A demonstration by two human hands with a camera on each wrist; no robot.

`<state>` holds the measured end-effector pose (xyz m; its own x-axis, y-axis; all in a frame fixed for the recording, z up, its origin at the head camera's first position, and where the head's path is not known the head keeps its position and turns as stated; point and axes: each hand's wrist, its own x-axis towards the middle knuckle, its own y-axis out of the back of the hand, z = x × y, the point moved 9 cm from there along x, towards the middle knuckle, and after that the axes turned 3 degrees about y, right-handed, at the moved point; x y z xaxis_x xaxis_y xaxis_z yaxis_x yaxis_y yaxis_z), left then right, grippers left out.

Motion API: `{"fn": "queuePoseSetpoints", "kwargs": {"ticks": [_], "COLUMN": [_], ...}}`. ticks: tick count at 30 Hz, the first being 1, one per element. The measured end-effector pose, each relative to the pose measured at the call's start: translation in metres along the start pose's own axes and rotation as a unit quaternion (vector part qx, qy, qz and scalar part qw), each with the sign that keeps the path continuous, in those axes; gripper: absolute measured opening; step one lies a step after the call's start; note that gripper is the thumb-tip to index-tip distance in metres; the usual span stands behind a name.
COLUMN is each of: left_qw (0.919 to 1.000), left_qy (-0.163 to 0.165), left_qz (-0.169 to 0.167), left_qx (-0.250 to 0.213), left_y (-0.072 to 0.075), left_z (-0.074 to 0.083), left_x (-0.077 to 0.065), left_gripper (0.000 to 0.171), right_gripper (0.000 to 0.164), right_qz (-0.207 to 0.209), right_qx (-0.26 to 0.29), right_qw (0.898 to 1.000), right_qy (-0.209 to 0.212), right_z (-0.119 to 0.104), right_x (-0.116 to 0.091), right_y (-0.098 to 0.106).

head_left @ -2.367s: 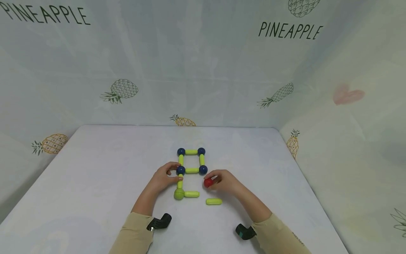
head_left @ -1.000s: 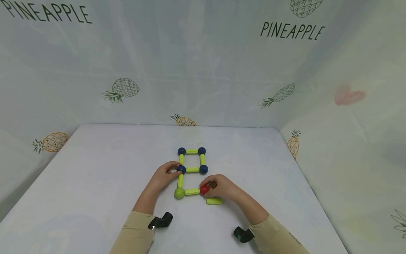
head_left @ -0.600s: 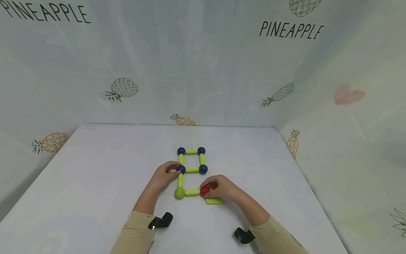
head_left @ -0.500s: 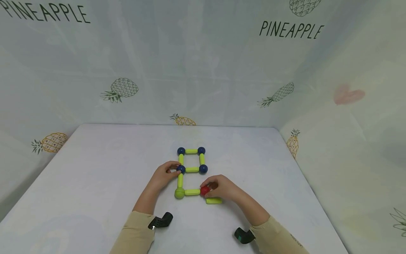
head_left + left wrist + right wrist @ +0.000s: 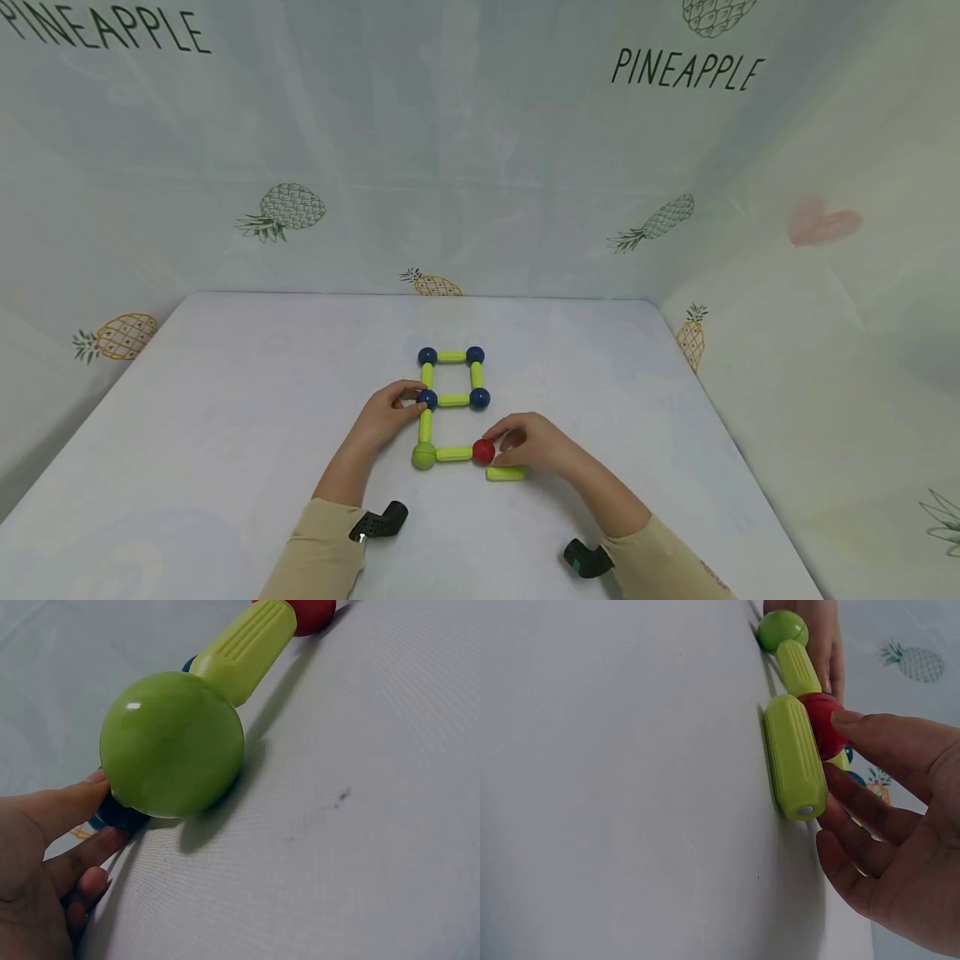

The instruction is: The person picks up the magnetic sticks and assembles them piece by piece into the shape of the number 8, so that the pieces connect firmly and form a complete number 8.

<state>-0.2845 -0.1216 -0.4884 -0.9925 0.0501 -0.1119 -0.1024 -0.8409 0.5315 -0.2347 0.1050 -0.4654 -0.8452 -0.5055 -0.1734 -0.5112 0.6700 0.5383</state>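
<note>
A frame of green rods and balls lies flat on the white table [image 5: 225, 400], and the red ball [image 5: 483, 451] serves as the landmark here. It sits at the near right corner of the frame, touching the right end of a short green rod [image 5: 453, 453] whose left end meets the green ball [image 5: 423, 455]. From the green ball another rod [image 5: 425, 426] runs away from the person to a blue ball [image 5: 427, 398], the near left corner of a closed square made of four blue balls and four rods.

The right hand [image 5: 536, 442] is just right of the red ball, its fingers bent and its fingertips [image 5: 855, 718] resting on the ball's top and side. This reads as a light touch to seat the ball against the rod end rather than a firm grasp. A loose green rod [image 5: 506, 473] lies on the table just in front of the red ball, under the right hand and beside its fingers, untouched as far as the right wrist view shows.

The left hand [image 5: 386, 414] is to the left of the red ball and further from the person, its thumb and fingers pinching the blue ball at the square's corner, probably to keep the frame from sliding while the red ball is pressed on.
</note>
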Motion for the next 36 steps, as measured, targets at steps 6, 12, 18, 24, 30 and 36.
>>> {"fn": "queuePoseSetpoints", "kwargs": {"ticks": [6, 12, 18, 24, 30, 36], "left_qw": [1.0000, 1.0000, 0.9999, 0.9999, 0.9998, 0.9996], "left_qy": [0.005, 0.000, 0.001, 0.010, 0.017, 0.023], "left_qz": [-0.005, -0.009, -0.008, -0.001, -0.006, -0.013], "left_qx": [0.001, -0.002, -0.009, -0.007, -0.011, -0.008], "left_y": [-0.001, 0.000, 0.002, 0.003, 0.003, 0.000], "left_z": [-0.002, -0.003, -0.002, -0.002, -0.001, 0.002], "left_x": [0.001, 0.000, -0.006, -0.013, -0.024, -0.036], "left_gripper": [0.035, 0.038, 0.042, 0.045, 0.047, 0.050], "right_gripper": [0.030, 0.028, 0.026, 0.025, 0.026, 0.026], "right_qz": [-0.001, -0.010, -0.022, -0.025, -0.021, -0.014], "right_qx": [-0.003, 0.002, -0.006, -0.035, -0.054, -0.062], "right_qw": [1.000, 1.000, 1.000, 0.999, 0.998, 0.998], "right_qy": [0.003, 0.000, -0.009, -0.004, -0.003, 0.007], "right_z": [0.004, 0.006, 0.009, 0.007, 0.005, 0.002], "right_x": [-0.006, -0.010, -0.012, -0.015, -0.017, -0.018], "right_y": [0.003, 0.002, -0.002, -0.006, -0.008, -0.011]}}
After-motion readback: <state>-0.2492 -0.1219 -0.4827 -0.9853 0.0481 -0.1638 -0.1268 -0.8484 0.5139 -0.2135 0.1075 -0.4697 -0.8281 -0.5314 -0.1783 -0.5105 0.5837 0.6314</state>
